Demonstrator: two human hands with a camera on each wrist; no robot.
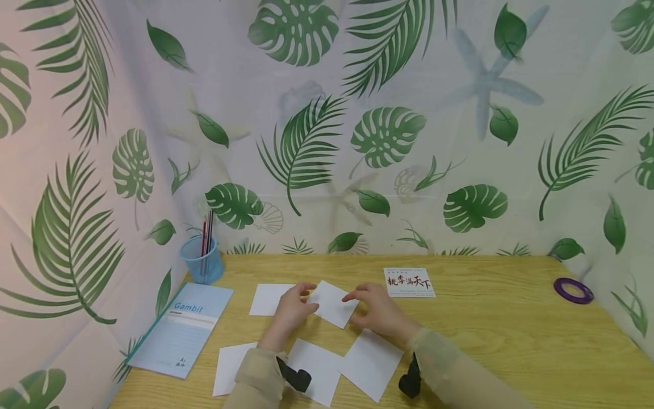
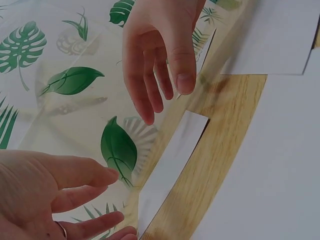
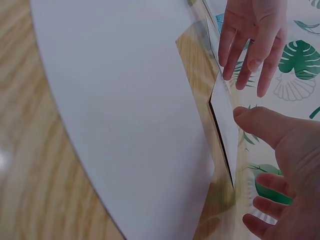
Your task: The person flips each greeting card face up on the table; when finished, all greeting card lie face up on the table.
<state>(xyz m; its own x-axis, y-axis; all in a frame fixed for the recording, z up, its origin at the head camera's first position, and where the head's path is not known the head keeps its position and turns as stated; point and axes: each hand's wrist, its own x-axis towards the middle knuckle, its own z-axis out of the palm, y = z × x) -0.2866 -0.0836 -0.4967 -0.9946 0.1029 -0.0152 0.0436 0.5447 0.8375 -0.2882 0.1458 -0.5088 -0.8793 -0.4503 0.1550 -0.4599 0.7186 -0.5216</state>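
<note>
A square white card (image 1: 333, 304) lies turned at an angle on the wooden table between both hands. At its left edge is my left hand (image 1: 294, 307), fingers spread and relaxed around nothing. My right hand (image 1: 375, 309) hovers by the card's right corner, its fingers loosely bent and apart. In the left wrist view the same card (image 2: 172, 172) shows flat below both sets of fingertips. Behind the left hand another white card (image 1: 265, 299) is partly covered. Nearer the front are a left card (image 1: 230, 369), a middle card (image 1: 315, 372) and a right card (image 1: 372, 364), the first two partly hidden by the left forearm.
A printed card with red characters (image 1: 410, 282) lies at the back, right of the hands. On the left are a blue notebook (image 1: 181, 329) and a blue pencil cup (image 1: 202, 261) holding several pencils. A purple ring (image 1: 573, 290) sits far right. Leaf-patterned cloth (image 1: 317, 227) borders the table.
</note>
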